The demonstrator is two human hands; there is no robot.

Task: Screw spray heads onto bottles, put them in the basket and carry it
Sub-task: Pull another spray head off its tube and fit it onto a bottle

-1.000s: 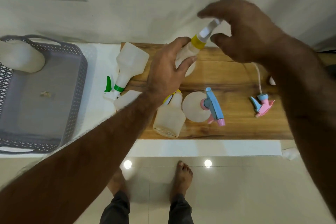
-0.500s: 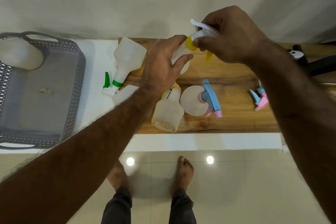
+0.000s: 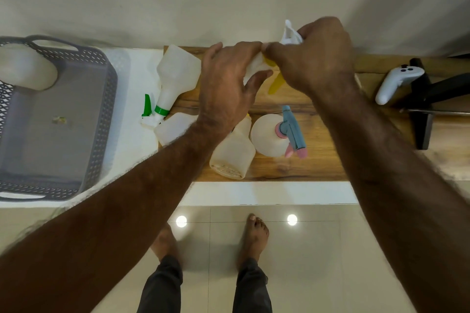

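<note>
My left hand [image 3: 229,84] grips a white bottle [image 3: 254,68] above the wooden board [image 3: 318,165]. My right hand [image 3: 318,58] is closed on its white and yellow spray head [image 3: 290,38], whose yellow trigger [image 3: 276,84] pokes out below. On the board lie a bottle with a green spray head [image 3: 175,76], a small headless bottle [image 3: 173,129], another bottle [image 3: 234,155] partly under my left wrist, and an upright bottle with a blue and pink spray head [image 3: 269,134]. The grey basket [image 3: 101,109] at the left holds one white bottle [image 3: 25,71].
A white controller [image 3: 394,81] and a black stand [image 3: 422,114] sit at the board's right end. The wall runs close behind the counter. My bare feet show on the tiled floor below the counter edge.
My right hand came down onto the spray head and has turned around it, now meeting my left hand. The view shifted, hiding the loose pink and blue head and showing the controller.
</note>
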